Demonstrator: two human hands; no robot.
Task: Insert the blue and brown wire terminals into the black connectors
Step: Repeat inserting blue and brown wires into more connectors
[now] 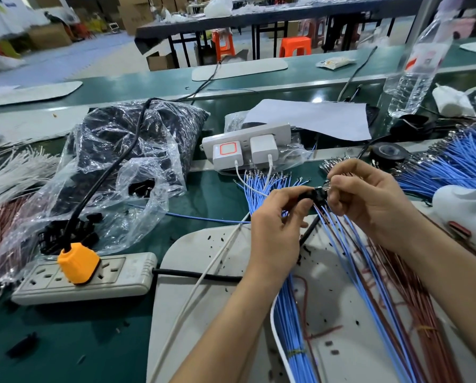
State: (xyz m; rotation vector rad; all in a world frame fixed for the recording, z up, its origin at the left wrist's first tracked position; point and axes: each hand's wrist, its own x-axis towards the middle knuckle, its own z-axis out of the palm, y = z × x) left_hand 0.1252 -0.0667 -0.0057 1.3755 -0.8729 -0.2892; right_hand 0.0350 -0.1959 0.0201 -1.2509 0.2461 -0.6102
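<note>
Centre right of frame: left hand and right hand are raised above the worktop, fingertips nearly meeting. The left fingers are curled and pinch a black connector, thumb underneath. The right fingers are pressed together, pinching a small shiny wire terminal right at the connector's top edge. Whether it is seated cannot be told, and its wire colour is unclear.

Blue wires run from under the hands to the bottom edge in a tied bundle. Brown wires lie beside them at lower right. Both lie on a pale mat littered with black specks. More blue wires fan out above the left hand, with a bigger pile at right edge.

Upper left: clear plastic bag full of black parts, mouth open, some spilled out. Lower left: grey power strip with orange plug in it. Centre top: white socket block with two chargers. Upper right: water bottle, tilted.
</note>
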